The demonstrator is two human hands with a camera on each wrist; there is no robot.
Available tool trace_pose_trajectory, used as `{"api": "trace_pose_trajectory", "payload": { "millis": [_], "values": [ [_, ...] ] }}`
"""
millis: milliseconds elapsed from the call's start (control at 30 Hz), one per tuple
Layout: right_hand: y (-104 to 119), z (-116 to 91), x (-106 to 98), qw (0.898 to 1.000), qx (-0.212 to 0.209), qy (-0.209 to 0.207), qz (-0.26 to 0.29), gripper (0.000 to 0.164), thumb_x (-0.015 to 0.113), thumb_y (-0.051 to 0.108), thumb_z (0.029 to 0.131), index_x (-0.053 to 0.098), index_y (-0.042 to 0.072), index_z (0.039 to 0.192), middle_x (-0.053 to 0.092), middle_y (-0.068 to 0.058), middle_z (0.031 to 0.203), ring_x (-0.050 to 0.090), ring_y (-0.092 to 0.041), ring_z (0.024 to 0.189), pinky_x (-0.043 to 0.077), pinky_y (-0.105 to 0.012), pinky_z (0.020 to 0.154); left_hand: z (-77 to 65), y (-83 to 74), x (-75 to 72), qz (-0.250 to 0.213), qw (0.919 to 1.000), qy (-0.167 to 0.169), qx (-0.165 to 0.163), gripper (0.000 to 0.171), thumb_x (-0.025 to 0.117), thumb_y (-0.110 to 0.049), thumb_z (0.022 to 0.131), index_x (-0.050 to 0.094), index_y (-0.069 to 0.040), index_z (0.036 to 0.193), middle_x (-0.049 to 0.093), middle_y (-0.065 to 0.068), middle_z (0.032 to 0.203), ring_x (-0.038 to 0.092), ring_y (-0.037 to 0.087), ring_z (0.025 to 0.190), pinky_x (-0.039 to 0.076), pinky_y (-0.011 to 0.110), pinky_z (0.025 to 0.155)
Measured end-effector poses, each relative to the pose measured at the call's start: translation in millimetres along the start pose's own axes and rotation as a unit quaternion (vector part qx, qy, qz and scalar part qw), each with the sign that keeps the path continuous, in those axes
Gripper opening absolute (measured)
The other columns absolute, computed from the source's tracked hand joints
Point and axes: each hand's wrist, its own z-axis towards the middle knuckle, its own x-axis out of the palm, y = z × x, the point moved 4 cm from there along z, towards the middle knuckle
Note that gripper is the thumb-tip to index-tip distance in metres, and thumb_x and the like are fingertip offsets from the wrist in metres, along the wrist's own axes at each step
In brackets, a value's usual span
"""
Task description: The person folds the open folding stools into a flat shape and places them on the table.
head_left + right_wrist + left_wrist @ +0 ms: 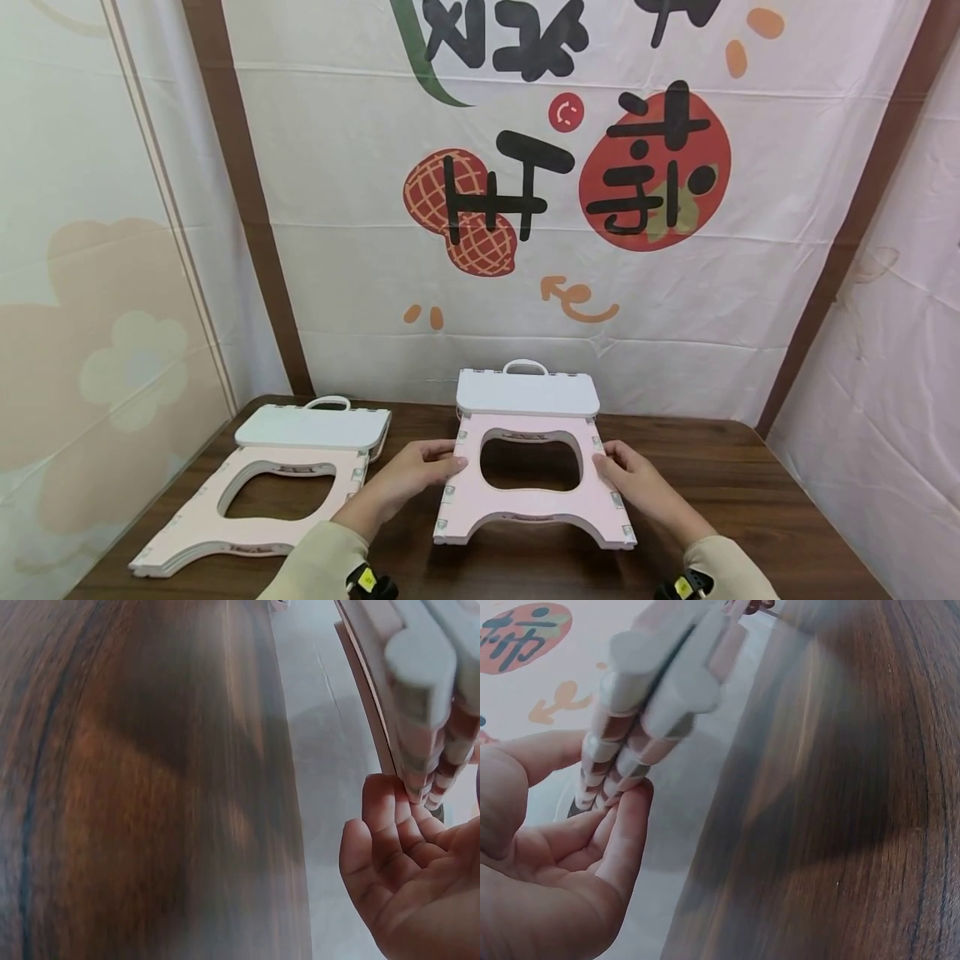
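Note:
A folded pink and white folding stool is held by its two side edges between my hands, over the middle of the table. My left hand grips the left edge, thumb on the upper face and fingers beneath. On the opposite edge my right hand pinches in the same way. Its white top panel with a loop handle points toward the back. In the left wrist view the hinged edge of the stool lies between thumb and fingers. The right wrist view shows curled fingertips under the other edge.
A second folded pink and white stool lies flat on the left of the dark wooden table. Behind the table hangs a white printed cloth, with more cloth at both sides.

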Motion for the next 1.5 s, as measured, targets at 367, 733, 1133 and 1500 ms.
{"api": "trace_pose_trajectory", "payload": {
  "millis": [367, 733, 1133, 1500],
  "values": [
    [-8.9, -6.3, -13.4, 0.999, 0.011, -0.007, -0.031, 0.038, 0.053, 0.030, 0.105, 0.055, -0.001, 0.126, 0.062, -0.009, 0.105, 0.058, -0.019, 0.090, 0.048, -0.030, 0.077, 4.0, -8.9, 15.1, -0.031, 0.9982, 0.043, 0.029, 0.062, 0.073, -0.015, 0.090, 0.048, 0.012, 0.140, 0.061, 0.020, 0.130, 0.059, 0.028, 0.116, 0.049, 0.045, 0.099],
    [-24.0, -9.0, -22.8, 0.999, 0.025, -0.025, -0.033, 0.047, 0.060, 0.043, 0.100, 0.057, 0.002, 0.123, 0.060, -0.006, 0.090, 0.058, -0.017, 0.077, 0.050, -0.029, 0.064, 15.3, -7.6, 34.7, -0.049, 0.9962, 0.060, 0.040, 0.064, 0.073, -0.009, 0.086, 0.047, 0.014, 0.140, 0.061, 0.021, 0.130, 0.060, 0.025, 0.113, 0.050, 0.041, 0.097],
    [-40.6, -20.5, -52.0, 0.993, 0.035, -0.044, -0.101, 0.048, 0.060, 0.046, 0.100, 0.061, 0.003, 0.120, 0.060, -0.004, 0.088, 0.055, -0.016, 0.079, 0.047, -0.028, 0.066, 24.4, -11.8, 69.7, -0.063, 0.9941, 0.081, 0.037, 0.061, 0.071, -0.004, 0.085, 0.048, 0.014, 0.139, 0.062, 0.019, 0.126, 0.061, 0.022, 0.110, 0.052, 0.038, 0.094],
    [-57.3, -28.3, -81.3, 0.987, 0.050, -0.052, -0.142, 0.055, 0.056, 0.049, 0.101, 0.062, -0.001, 0.124, 0.064, -0.004, 0.094, 0.056, -0.016, 0.080, 0.047, -0.030, 0.066, 33.9, -16.9, 102.3, -0.117, 0.9875, 0.104, 0.021, 0.057, 0.066, 0.006, 0.086, 0.046, 0.017, 0.138, 0.062, 0.020, 0.122, 0.062, 0.023, 0.107, 0.052, 0.036, 0.094]
  ]
}}
